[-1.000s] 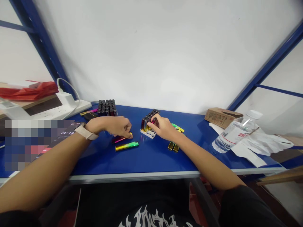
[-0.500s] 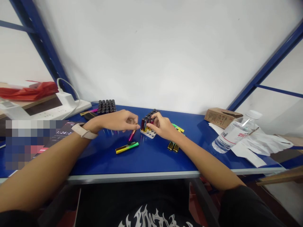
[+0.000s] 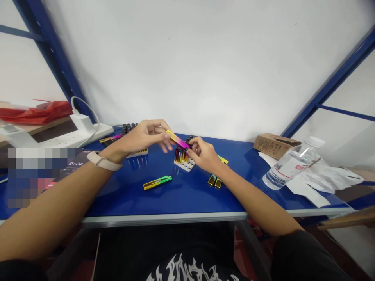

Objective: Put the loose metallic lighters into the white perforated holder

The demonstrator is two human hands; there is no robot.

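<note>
My left hand (image 3: 150,136) is closed on a shiny tube (image 3: 177,139), yellow at one end and magenta at the other, raised and tilted down to the right. At its dark magenta end, the fingertips of my right hand (image 3: 202,153) are closed; a small dark piece there is partly hidden. Just below is a white holed rack (image 3: 184,167) with several shiny tubes (image 3: 178,154) upright in its back rows; its front holes show. A yellow-green tube (image 3: 157,182) lies on the blue table (image 3: 175,201). Two gold-ended tubes (image 3: 215,181) lie beside my right wrist.
Behind my left hand stands a rack of black-capped pieces (image 3: 128,128), partly covered. To the left are a white power strip (image 3: 70,136) and a phone (image 3: 76,164). On the right stand a cardboard box (image 3: 272,144), a water bottle (image 3: 293,164) and white plastic bags (image 3: 331,177).
My left hand has lifted and turned the tube from low over the table to above the rack. My right hand has shifted slightly right, its fingers now at the tube's magenta end.
</note>
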